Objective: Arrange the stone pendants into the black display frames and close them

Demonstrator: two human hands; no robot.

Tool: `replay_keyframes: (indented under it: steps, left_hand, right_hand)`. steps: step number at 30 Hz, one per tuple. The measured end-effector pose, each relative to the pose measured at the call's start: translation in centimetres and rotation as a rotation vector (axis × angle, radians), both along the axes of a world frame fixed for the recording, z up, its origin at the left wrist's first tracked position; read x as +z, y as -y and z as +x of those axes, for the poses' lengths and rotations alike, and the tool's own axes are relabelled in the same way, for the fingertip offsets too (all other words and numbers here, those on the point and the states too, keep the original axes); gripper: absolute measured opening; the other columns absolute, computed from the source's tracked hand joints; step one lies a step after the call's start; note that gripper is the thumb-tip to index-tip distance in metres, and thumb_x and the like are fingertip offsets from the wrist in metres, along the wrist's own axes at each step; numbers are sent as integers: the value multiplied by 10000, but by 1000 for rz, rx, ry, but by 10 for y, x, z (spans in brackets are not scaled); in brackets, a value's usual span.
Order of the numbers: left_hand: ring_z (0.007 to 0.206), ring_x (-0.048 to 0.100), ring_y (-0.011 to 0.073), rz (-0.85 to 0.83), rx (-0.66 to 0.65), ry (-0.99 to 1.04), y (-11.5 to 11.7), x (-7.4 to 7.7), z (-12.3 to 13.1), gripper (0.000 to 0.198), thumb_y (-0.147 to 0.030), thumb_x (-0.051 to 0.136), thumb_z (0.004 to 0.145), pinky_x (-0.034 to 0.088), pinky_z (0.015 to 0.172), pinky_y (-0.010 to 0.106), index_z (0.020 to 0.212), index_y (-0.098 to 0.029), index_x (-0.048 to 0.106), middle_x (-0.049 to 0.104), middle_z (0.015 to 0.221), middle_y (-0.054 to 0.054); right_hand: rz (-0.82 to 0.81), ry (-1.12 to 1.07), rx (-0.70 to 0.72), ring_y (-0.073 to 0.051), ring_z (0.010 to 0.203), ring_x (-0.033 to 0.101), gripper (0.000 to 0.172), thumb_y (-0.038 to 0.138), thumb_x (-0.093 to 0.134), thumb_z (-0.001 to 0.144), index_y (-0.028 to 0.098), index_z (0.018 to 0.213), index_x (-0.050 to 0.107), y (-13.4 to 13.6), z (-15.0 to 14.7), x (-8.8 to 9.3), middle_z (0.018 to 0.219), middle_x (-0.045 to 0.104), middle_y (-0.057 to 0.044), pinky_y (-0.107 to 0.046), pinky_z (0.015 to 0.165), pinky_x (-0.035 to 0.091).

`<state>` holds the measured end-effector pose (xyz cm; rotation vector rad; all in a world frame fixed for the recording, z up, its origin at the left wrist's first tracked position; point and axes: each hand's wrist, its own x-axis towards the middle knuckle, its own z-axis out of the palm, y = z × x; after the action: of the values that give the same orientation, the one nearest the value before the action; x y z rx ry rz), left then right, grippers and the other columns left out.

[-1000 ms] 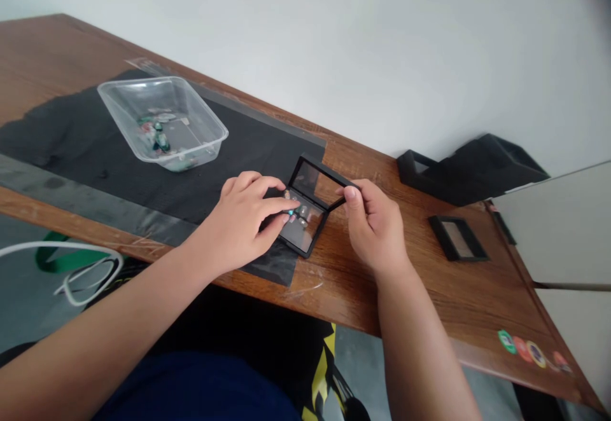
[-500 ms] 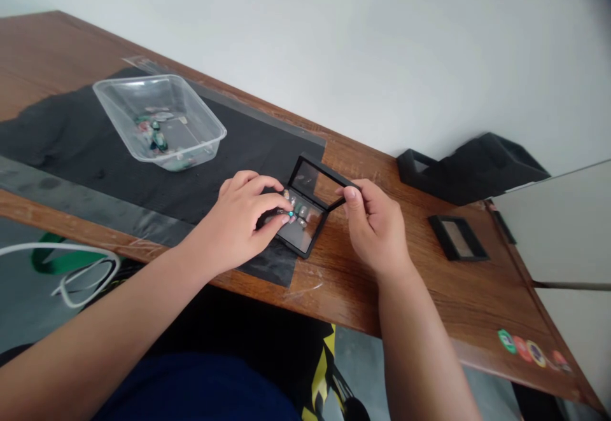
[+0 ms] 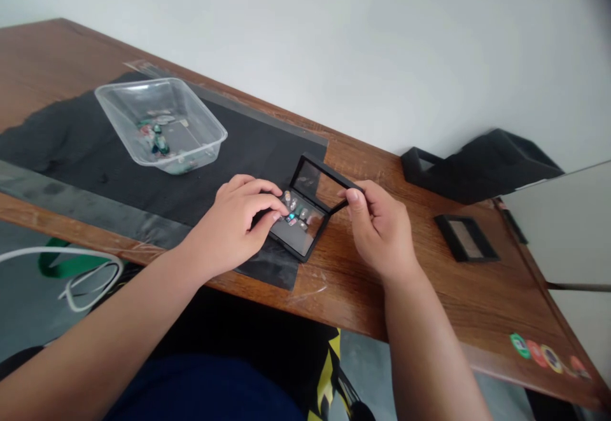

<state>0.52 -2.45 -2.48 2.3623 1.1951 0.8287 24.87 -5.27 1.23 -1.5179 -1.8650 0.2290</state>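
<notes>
A black-framed display case (image 3: 305, 257) with clear film panes stands open on the edge of the black mat. Several small shiny pieces, perhaps press-on nails (image 3: 303, 213), lie in rows on its lower pane; a bright teal piece (image 3: 291, 217) is among them. My left hand (image 3: 238, 217) hovers over the case's left side with fingers bent and apart, its index and thumb tips beside the teal piece. With thumb and fingers, my right hand (image 3: 382, 224) pinches the corner of the raised lid (image 3: 329, 176) and holds it tilted up.
A clear plastic tub (image 3: 200, 122) with several colourful small pieces stands on the black mat (image 3: 62, 135), left. To the right are a small black frame (image 3: 466, 238) and black boxes (image 3: 482, 166) against the wall. Round stickers (image 3: 537, 352) mark the table's front right.
My left fingertips have drawn back a little to the left from the teal piece, uncovering it on the pane. My right hand keeps hold of the lid. The view has shifted slightly.
</notes>
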Motion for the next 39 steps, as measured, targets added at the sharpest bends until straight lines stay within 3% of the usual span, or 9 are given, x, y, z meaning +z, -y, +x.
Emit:
replay_keyframes:
  steps: [13,22,39]
  left_hand:
    - [1076,516,259,-25,-23,-3,-1,0,1,284,-177,483,986,381,1010,479,1029,-280,744,657,1121,35]
    - [1140,504,283,-30,-41,-20,0,5,3,191,-326,633,935,372,1027,504,1059,-293,774,645,1171,47]
    - [1107,491,284,35,-70,-81,3,6,6,251,-283,603,954,382,1012,506,1142,-324,764,594,1162,68]
  right_hand:
    - [-26,-20,12,-133,581,546,303,440,467,1047,225,944,654,0,2,-1,656,577,27,-279,582,394]
    - [-8,-11,18,-132,606,549,291,425,477,1048,221,932,649,-1,4,-2,673,581,26,-271,593,397]
    - [8,-10,23,-130,601,546,279,408,480,1048,218,944,655,-2,3,-1,681,588,19,-263,584,403]
